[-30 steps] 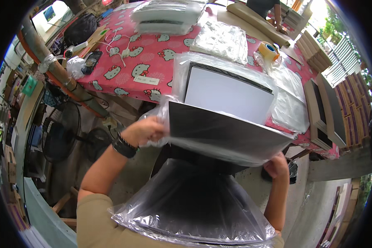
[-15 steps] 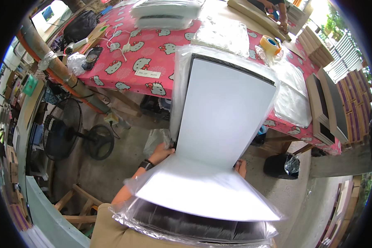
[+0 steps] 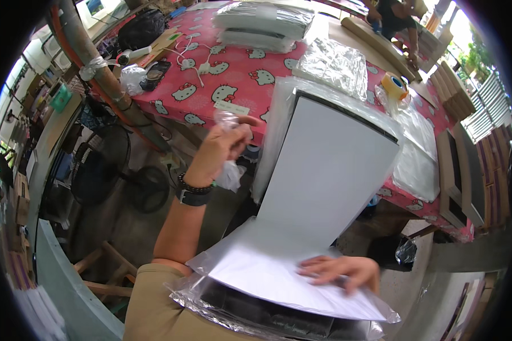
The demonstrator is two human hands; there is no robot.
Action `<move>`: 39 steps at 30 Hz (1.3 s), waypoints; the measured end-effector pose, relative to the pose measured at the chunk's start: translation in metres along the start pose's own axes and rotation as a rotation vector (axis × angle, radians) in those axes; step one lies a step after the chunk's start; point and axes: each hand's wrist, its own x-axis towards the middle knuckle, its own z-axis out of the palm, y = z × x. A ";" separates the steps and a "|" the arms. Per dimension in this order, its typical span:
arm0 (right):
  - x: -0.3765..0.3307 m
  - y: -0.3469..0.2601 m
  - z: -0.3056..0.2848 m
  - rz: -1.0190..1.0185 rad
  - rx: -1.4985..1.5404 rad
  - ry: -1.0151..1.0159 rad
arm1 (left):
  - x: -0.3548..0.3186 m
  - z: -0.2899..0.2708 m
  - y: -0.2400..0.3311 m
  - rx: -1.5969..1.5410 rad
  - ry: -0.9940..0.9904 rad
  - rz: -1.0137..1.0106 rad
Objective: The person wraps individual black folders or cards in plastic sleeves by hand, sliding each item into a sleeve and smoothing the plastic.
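Observation:
My left hand [image 3: 224,145] is raised at the table's near edge, its fingers curled round a crumpled piece of clear plastic [image 3: 230,175] that bulges above and below the fist. A black watch and a beaded bracelet are on that wrist. My right hand [image 3: 347,271] lies on a white sheet [image 3: 256,270] over my lap, fingers spread and slightly blurred. The sheet is partly covered by clear film and rests on a dark, plastic-wrapped piece [image 3: 239,304]. Beyond it a tall white panel [image 3: 330,165] with a dark backing slants up against the table edge, on more clear plastic.
A pink patterned table [image 3: 227,74] carries plastic-wrapped stacks [image 3: 261,25], a tape roll [image 3: 393,85], plastic bags [image 3: 412,153] and a phone [image 3: 155,75]. A fan [image 3: 102,165] stands left; grey-faced boards [image 3: 466,170] lean right. Another person [image 3: 395,23] works at the far right.
My left hand has risen from the panel's lower left side, carrying the crumpled plastic. My right hand has moved from beside the panel onto the white sheet. The view has shifted slightly.

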 end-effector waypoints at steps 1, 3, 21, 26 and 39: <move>0.005 0.028 0.007 0.123 -0.026 0.130 | -0.002 0.012 0.007 -0.052 -0.076 -0.027; -0.014 0.089 0.014 0.556 -0.176 0.390 | 0.007 0.034 0.008 -0.186 -0.339 -0.103; 0.058 -0.017 -0.055 -0.015 0.002 1.280 | 0.007 0.106 -0.045 -0.162 -0.481 -0.039; 0.056 -0.016 -0.054 0.050 -0.237 1.459 | 0.006 0.104 -0.042 0.189 -0.268 -0.035; 0.063 -0.011 -0.051 0.149 -0.799 1.521 | 0.008 0.110 -0.059 0.053 -0.085 0.110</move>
